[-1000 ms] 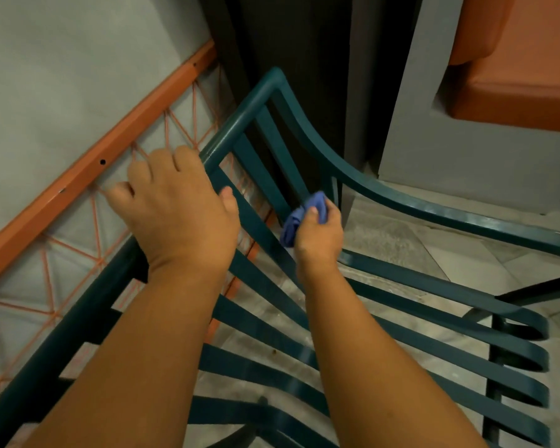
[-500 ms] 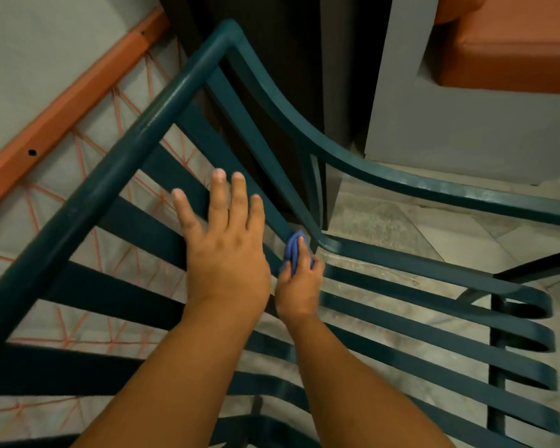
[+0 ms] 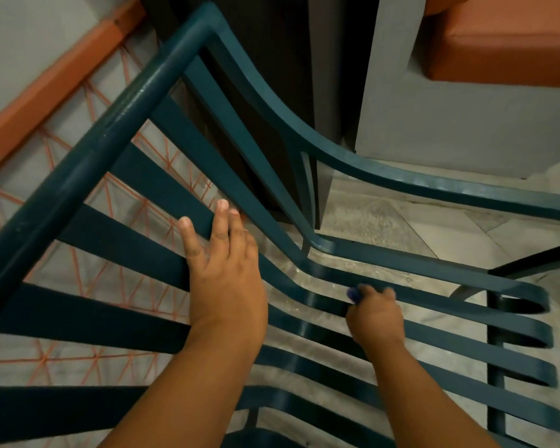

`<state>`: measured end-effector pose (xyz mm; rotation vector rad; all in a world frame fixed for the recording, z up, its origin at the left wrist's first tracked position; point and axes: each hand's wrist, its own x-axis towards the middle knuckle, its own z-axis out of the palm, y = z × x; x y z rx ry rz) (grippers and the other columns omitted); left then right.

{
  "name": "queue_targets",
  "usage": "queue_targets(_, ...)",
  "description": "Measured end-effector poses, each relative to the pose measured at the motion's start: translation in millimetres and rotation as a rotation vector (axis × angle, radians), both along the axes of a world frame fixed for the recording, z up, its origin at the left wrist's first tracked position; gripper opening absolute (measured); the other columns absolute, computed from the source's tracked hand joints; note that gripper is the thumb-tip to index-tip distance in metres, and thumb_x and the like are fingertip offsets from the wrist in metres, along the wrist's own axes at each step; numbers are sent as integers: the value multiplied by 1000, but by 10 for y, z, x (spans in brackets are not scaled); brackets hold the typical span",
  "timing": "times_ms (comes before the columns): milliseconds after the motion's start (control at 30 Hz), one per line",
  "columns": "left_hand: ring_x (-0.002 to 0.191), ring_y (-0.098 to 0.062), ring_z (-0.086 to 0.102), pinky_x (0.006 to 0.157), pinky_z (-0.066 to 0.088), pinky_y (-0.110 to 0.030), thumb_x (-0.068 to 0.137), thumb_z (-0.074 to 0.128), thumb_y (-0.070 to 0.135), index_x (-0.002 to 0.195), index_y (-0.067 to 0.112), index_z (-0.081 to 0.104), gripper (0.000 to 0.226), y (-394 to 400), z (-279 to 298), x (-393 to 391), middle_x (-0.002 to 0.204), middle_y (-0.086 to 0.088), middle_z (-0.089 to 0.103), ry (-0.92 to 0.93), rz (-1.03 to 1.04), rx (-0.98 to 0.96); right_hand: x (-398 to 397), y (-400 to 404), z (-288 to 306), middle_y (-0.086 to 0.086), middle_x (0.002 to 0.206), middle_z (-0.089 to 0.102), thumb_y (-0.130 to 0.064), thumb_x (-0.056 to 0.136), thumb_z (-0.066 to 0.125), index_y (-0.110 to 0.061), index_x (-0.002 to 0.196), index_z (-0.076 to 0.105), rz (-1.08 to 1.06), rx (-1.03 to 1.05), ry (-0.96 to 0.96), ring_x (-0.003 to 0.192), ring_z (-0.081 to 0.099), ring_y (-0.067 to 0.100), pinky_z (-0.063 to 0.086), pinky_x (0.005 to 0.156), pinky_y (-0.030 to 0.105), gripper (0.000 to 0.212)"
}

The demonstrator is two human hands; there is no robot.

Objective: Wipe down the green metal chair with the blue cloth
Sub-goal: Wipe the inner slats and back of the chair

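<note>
Right hand (image 3: 376, 315) down on a seat slat, fingers curled round the cloth (image 3: 353, 294), only a blue corner showing past the knuckles, blurred; left hand (image 3: 227, 279) relaxed, fingers straight, laid flat across two back slats of the chair (image 3: 117, 124), bracing, holding nothing.

Likely step: rubbing along one seat slat; much of the chair probably not yet done, though impossible to read clean from dusty here.

Risks, as judgement only: cloth bunched so small inside the fist that skin, not fabric, may meet the metal; easy to snag or drop it through a gap between slats onto the floor (image 3: 369, 221); knuckles liable to catch a slat edge on a fast stroke; chair apt to tip or scrape if the bracing palm presses the back too hard; undersides and curled front ends of the slats easy to miss.

Surface: painted metal, smooth, faint sheen on the curved arm rail, so probably little drag on the cloth; narrow flat slats with open gaps.

Room: pale stone-look floor under the seat; grey wall (image 3: 450, 108) behind, orange cushion (image 3: 514, 43) on a ledge at upper right; dark panel (image 3: 272, 76) between; orange bar (image 3: 46, 92) with orange cord lattice at left, just behind the chair back.
</note>
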<state>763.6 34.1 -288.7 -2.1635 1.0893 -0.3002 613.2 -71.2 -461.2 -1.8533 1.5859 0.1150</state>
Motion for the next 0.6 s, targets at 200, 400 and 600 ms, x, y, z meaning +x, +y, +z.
queue_targets(200, 131, -45, -35, 94, -22, -74, 93, 43, 24, 146, 6, -12, 78, 3, -43, -8, 149, -24, -31, -1, -7, 24, 198, 1, -90, 15, 131, 38, -19, 90, 60, -24, 144, 32, -250, -146, -82, 115, 46, 35, 48, 95, 46, 61)
queue_targets(400, 130, -44, -37, 94, -23, -74, 94, 39, 26, 146, 6, -13, 76, -8, -72, -2, 147, -24, -35, 11, 5, 24, 850, -50, -83, 12, 135, 36, -7, 75, 75, -22, 140, 32, 127, 106, 146, 121, 47, 36, 48, 95, 52, 80)
queue_targets(600, 132, -43, -36, 91, -25, -74, 96, 30, 33, 147, 9, -9, 69, -48, -50, -13, 149, -21, -33, 42, -29, -29, 1082, -319, 330, 11, 108, 64, -19, 93, 57, -19, 116, 57, -271, 467, -702, 89, 62, 22, 57, 75, 32, 23)
